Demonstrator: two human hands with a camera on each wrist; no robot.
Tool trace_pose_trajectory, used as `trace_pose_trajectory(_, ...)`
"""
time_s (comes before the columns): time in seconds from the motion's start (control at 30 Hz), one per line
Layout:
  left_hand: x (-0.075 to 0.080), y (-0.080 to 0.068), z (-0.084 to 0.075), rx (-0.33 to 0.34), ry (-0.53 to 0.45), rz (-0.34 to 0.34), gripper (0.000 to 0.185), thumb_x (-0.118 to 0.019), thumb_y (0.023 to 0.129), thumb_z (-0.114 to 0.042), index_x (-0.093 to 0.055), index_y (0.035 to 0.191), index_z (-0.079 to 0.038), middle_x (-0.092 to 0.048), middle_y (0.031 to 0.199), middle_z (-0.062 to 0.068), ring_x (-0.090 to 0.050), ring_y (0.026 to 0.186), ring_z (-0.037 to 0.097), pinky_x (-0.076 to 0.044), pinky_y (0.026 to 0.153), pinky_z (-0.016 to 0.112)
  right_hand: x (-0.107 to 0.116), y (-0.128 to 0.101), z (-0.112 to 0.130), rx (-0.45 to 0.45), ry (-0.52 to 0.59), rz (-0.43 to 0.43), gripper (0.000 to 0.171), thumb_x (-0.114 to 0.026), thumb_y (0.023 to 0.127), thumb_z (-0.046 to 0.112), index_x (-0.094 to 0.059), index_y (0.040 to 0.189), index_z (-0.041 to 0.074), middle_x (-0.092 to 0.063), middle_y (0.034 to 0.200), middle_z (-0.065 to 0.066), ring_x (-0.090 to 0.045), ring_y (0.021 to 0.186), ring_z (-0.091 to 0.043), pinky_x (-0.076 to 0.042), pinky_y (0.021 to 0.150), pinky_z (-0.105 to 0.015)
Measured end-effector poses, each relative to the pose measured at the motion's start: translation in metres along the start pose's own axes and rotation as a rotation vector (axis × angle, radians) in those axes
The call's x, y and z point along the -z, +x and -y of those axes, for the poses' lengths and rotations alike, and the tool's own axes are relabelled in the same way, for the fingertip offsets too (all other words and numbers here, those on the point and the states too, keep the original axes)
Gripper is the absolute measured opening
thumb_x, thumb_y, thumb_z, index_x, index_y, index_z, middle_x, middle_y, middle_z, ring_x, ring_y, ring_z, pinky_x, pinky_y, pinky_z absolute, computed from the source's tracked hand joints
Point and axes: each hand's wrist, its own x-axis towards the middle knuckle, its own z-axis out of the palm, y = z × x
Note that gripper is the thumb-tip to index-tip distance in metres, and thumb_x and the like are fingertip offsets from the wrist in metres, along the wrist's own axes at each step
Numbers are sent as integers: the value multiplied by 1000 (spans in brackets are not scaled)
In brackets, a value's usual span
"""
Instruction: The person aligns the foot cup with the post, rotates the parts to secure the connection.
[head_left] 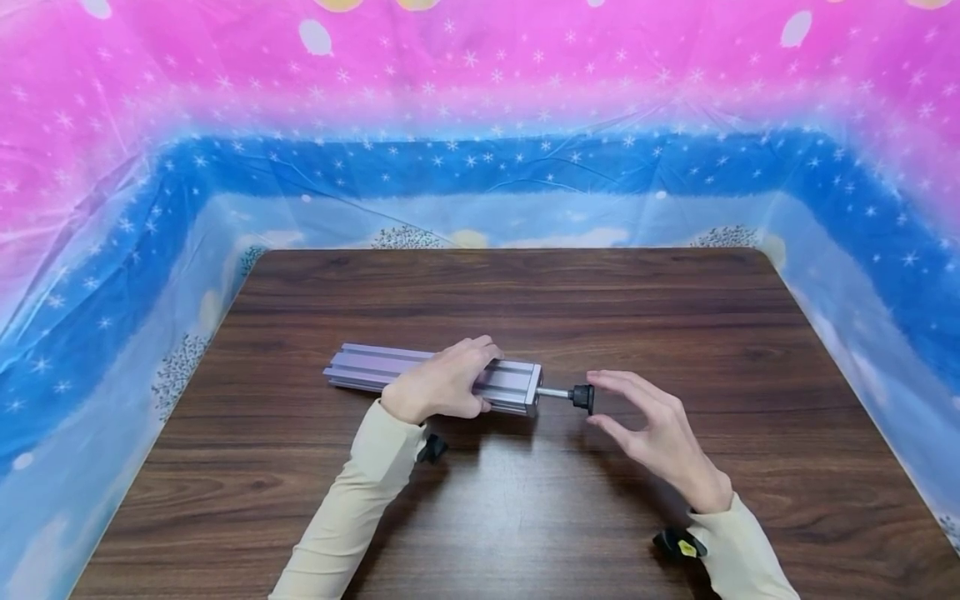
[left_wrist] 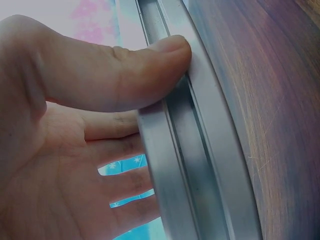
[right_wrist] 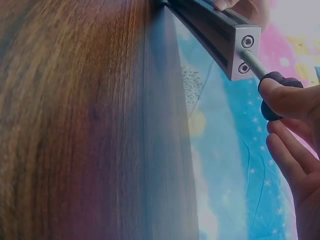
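A long grooved aluminium profile (head_left: 378, 365) lies across the middle of the table. My left hand (head_left: 442, 383) grips it, the thumb (left_wrist: 167, 55) pressed along the near side's groove and the fingers reaching over to the far side. From the end plate (right_wrist: 233, 55), which has two bolts, a threaded rod (head_left: 553, 392) sticks out to the right. A black knob (head_left: 581, 397) sits at the rod's outer end. My right hand (head_left: 656, 425) pinches this knob with thumb and fingers; in the right wrist view the thumb lies over it and other fingers are spread below.
The dark wood-grain table (head_left: 525, 292) carries the profile. A pink and blue patterned cloth (head_left: 480, 167) hangs behind it and along both sides. Small black wrist devices show at the left cuff (head_left: 405, 425) and right cuff (head_left: 723, 521).
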Motion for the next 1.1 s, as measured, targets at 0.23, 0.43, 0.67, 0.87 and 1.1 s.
trace_pose_trajectory(0.23,0,0,0,2,2,0,52,-78,74,-9,-62,122,-1,-56,102,4,-52,93,18,-46,85,33,1,0,0,-17,-18,4,66,-87,65,-6,-69,128,6,-72,120,-11,-69,110,-20,-44,102,-14)
trace_pose_trajectory(0.43,-1,1,2,-2,7,1,51,-77,73,-8,-62,122,-1,-56,102,3,-52,93,18,-46,86,34,3,-3,2,-125,-54,59,60,-87,74,4,-69,130,12,-74,117,-4,-70,108,-18,-44,100,-12)
trace_pose_trajectory(0.67,-1,1,2,-1,11,6,51,-77,74,-9,-61,122,0,-56,101,4,-51,92,18,-45,85,33,3,-5,2,-197,-75,94,52,-84,79,9,-69,129,12,-75,109,0,-73,97,-16,-48,93,-13)
trace_pose_trajectory(0.87,-1,0,0,-5,12,12,51,-77,74,-9,-61,121,0,-56,101,4,-51,92,19,-46,86,35,1,-6,2,-223,-74,103,39,-81,83,9,-72,121,6,-76,102,-1,-74,87,-14,-58,74,-26)
trace_pose_trajectory(1.1,-1,0,1,-6,4,9,51,-77,74,-10,-62,121,-1,-56,101,3,-51,93,19,-46,86,34,0,-5,2,-283,-114,106,25,-78,86,13,-76,110,6,-77,96,-2,-72,78,-8,-59,67,-35)
